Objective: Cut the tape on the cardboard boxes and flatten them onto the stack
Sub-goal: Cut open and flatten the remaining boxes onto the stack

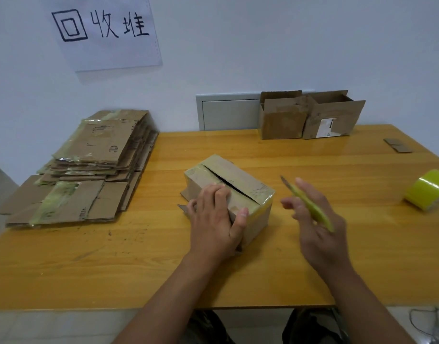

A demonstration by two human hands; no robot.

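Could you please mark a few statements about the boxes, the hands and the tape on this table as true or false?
1. The left hand rests on the taped box. True.
2. The right hand holds a roll of tape. False: it holds a yellow-green cutter; the tape roll lies apart at the table's right edge.
3. The flattened stack lies left of the taped box. True.
4. The box's top seam is fully sealed. False: a dark slit runs along it.
5. Two open boxes stand at the back of the table. True.
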